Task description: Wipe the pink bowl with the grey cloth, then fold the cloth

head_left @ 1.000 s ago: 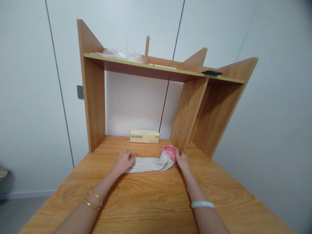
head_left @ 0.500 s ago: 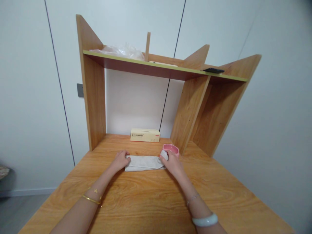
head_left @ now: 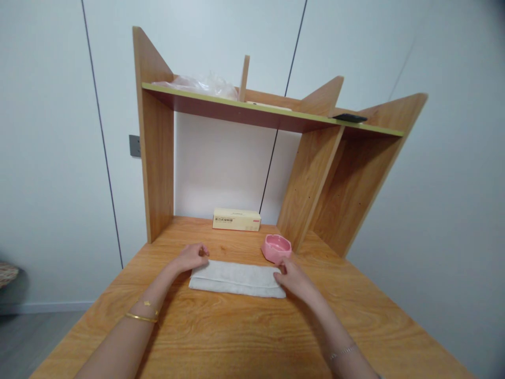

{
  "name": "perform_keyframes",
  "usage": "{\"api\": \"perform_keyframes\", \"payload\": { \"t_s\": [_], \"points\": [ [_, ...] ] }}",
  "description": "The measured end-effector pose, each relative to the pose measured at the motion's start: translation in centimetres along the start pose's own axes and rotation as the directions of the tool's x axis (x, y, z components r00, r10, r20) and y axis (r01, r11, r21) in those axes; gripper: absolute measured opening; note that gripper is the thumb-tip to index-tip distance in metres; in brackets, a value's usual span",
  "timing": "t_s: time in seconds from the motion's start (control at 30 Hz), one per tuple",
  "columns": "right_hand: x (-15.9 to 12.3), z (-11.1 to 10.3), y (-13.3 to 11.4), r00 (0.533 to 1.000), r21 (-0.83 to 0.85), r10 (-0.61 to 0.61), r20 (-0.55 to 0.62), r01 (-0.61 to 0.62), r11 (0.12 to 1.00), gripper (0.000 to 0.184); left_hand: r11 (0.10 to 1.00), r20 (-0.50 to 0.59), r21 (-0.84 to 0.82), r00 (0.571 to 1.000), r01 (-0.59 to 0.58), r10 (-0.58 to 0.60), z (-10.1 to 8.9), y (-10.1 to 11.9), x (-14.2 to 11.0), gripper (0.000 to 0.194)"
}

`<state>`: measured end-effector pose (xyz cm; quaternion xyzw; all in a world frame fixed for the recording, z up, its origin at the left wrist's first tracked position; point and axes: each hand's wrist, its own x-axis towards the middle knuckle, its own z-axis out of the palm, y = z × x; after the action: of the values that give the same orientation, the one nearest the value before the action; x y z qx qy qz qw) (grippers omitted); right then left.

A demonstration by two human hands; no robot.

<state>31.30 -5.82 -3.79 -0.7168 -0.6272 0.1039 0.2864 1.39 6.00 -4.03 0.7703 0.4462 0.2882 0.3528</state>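
A light grey folded cloth (head_left: pixel 239 279) lies flat on the wooden desk as a long strip, with a fold line along its length. At its far left corner is my left hand (head_left: pixel 192 257), fingers loosely curled, with a gap between thumb and forefinger; the thumb tip is at the cloth's edge. My right hand (head_left: pixel 295 277) grips the cloth's right end, thumb on top and fingers at the far edge. Just beyond the right hand stands a pink ashtray-like dish (head_left: pixel 276 248) with notches in its rim.
A cream box (head_left: pixel 236 220) with printed lettering stands at the back of the desk (head_left: pixel 236 337). A wooden shelf unit (head_left: pixel 158 173) rises around it. On its upper board are clear plastic wrap (head_left: pixel 201 87) and a flat black object (head_left: pixel 350 118).
The cloth has come nearer to me, and its bunched right end now lies flat. My right hand has moved nearer and away from the dish. My left hand has shifted slightly left.
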Motion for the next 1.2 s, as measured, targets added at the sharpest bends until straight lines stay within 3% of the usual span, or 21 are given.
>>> {"api": "perform_keyframes", "payload": {
  "t_s": [0.13,0.23,0.3,0.43,0.7,0.87,1.03,1.2],
  "points": [
    [-1.6,-0.9,-0.4,0.986,-0.019,-0.158,0.054,0.160,0.987,0.017,0.996,0.115,0.005,0.990,-0.085,0.084,-0.6,1.3,-0.8,0.024],
    [-2.5,-0.9,-0.8,0.971,-0.095,-0.216,0.102,0.226,0.970,0.026,0.988,0.341,0.059,0.933,-0.142,0.114,-0.7,2.1,-1.4,0.031],
    [-2.7,-0.8,-0.9,0.971,-0.174,-0.216,0.106,0.232,0.957,0.029,0.972,0.428,0.160,0.900,-0.170,0.086,-0.5,2.3,-1.7,0.035],
    [-2.3,-0.6,-1.1,0.979,-0.225,-0.193,0.071,0.204,0.953,0.016,0.946,0.358,0.274,0.932,-0.172,0.066,0.1,2.2,-1.8,0.032],
    [-0.6,-1.3,-1.5,0.986,-0.120,-0.147,-0.076,0.138,0.983,0.015,0.957,0.238,0.227,0.963,-0.181,0.126,0.4,2.6,-0.9,0.012],
    [-1.1,-1.1,-1.0,0.984,-0.193,-0.177,-0.002,0.173,0.966,0.013,0.956,0.244,0.214,0.959,-0.199,0.145,0.4,2.7,-1.3,0.014],
    [-1.9,-0.7,-0.9,0.966,-0.310,-0.219,0.134,0.251,0.917,0.018,0.953,0.272,0.232,0.953,-0.197,0.131,0.7,2.2,-1.8,0.028],
    [-1.5,-0.7,-2.3,0.979,-0.469,-0.175,0.108,0.206,0.859,0.013,0.949,0.252,0.243,0.958,-0.200,0.138,0.9,2.5,-1.7,0.026]
  ]
}}
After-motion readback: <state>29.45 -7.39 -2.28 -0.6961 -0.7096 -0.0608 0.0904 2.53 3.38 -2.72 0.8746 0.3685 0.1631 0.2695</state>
